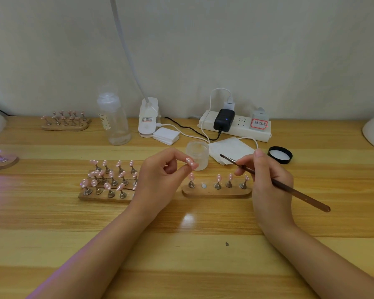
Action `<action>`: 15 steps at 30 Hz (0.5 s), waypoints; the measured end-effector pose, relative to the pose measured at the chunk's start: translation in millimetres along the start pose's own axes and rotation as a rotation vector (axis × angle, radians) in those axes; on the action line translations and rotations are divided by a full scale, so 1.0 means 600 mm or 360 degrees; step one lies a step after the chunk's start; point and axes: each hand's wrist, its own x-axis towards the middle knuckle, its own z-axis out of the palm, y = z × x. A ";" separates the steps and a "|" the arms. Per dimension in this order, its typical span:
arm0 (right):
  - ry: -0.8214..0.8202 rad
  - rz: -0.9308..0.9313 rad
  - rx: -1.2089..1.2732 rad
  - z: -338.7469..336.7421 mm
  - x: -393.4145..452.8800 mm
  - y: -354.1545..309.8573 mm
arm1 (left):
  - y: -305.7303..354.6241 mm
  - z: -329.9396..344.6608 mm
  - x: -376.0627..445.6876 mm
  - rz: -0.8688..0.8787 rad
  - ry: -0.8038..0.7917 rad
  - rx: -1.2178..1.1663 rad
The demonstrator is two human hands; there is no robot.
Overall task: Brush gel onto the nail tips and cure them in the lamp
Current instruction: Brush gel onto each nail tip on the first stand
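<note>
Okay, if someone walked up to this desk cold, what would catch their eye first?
Probably the two hands mid-table: the left hand pinches a pink, white-dotted nail tip in front of the open gel jar, while the right hand grips a thin brush pointing at it. Just behind them, the wooden holder shows one bare magnet spot among four standing tips, and a violet glow spills in at the far left edge.

Wooden table (pixel 203 251) with nail-tip stands (pixel 216 190)
</note>
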 end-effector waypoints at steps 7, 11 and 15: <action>-0.0132 0.0020 -0.0024 0.011 0.035 -0.024 | -0.005 0.004 -0.004 -0.0096 -0.0019 -0.0032; -0.0226 -0.0044 -0.0287 0.032 0.087 -0.029 | -0.008 0.005 -0.003 -0.0102 -0.0003 -0.0060; -0.0324 -0.0082 -0.0629 0.066 0.134 -0.022 | -0.010 0.004 -0.004 -0.0102 0.0013 -0.0067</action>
